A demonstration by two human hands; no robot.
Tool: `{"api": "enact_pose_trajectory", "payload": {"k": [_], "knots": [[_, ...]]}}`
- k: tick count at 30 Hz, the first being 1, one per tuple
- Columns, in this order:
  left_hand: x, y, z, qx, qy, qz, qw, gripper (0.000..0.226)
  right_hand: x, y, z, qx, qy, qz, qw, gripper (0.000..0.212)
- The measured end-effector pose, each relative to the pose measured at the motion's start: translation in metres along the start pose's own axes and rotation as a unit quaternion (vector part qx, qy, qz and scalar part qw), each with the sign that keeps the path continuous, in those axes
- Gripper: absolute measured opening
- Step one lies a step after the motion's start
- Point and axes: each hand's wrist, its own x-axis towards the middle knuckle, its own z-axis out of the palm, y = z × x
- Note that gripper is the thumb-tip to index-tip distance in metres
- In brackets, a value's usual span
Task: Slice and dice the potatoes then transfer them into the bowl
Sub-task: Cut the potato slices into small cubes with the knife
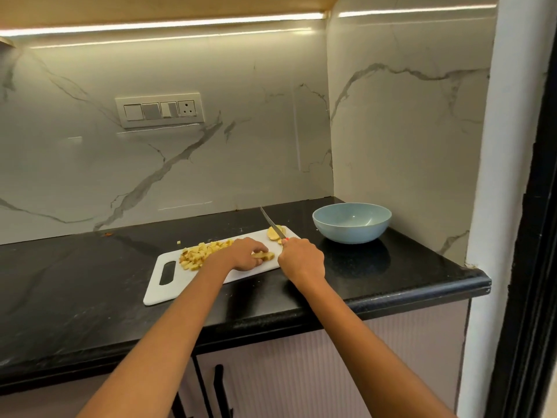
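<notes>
Head view, looking down on a black counter (90,267) with a white cutting board (193,282) just left of centre frame. Mid-dice by the look of it: still on the cutting step, nothing in the bowl yet. Left hand (244,253) curled down over a stack of potato slices (265,255) near the middle of the board, fingertips pinning them flat. Right hand (301,259) wrapped tight round a knife (272,223) handle, blade angled up and away toward the upper left, tip lifted clear of the board, a bit of red handle peeking out by the thumb. Pile of diced potato (202,251) sitting to the left of the left hand, pale yellow cubes with bits of brown skin left on, pretty uneven in size. One stray cube (179,242) off the board, on the counter just behind it. Another uncut potato piece (275,231) at the far right end of the board, behind the blade, cut face pale, skin on. Light blue bowl (352,222) to the right of the board, near but not touching, looks empty. Probably next: bring the blade down across the pinned slices, keeping fingertips tucked back, then deal with that last chunk before scooping everything over to the bowl. Slices look thin and slippery, so likely to slide if not held firm.
</notes>
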Motion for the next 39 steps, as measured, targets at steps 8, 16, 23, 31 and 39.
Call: {"api": "enact_pose_trajectory", "payload": {"k": [8, 16, 23, 31, 39], "knots": [[-0.024, 0.0, 0.034, -0.195, 0.231, -0.07, 0.951, 0.045, -0.018, -0.002, -0.003, -0.133, -0.046, -0.039, 0.989, 0.026], [-0.027, 0.001, 0.038, -0.236, 0.284, -0.068, 0.927, 0.036, -0.034, -0.02, -0.004, -0.162, -0.069, -0.033, 0.984, 0.027], [-0.029, 0.005, 0.036, -0.202, 0.259, -0.085, 0.941, 0.034, -0.031, -0.025, -0.006, -0.164, -0.07, -0.048, 0.983, 0.027], [-0.03, 0.002, 0.034, -0.267, 0.262, -0.107, 0.921, 0.041, -0.036, -0.022, -0.005, -0.171, -0.064, -0.039, 0.982, 0.027], [-0.029, 0.002, 0.033, -0.279, 0.25, -0.085, 0.923, 0.03, -0.037, -0.022, -0.006, -0.183, -0.059, -0.068, 0.979, 0.027]]}}
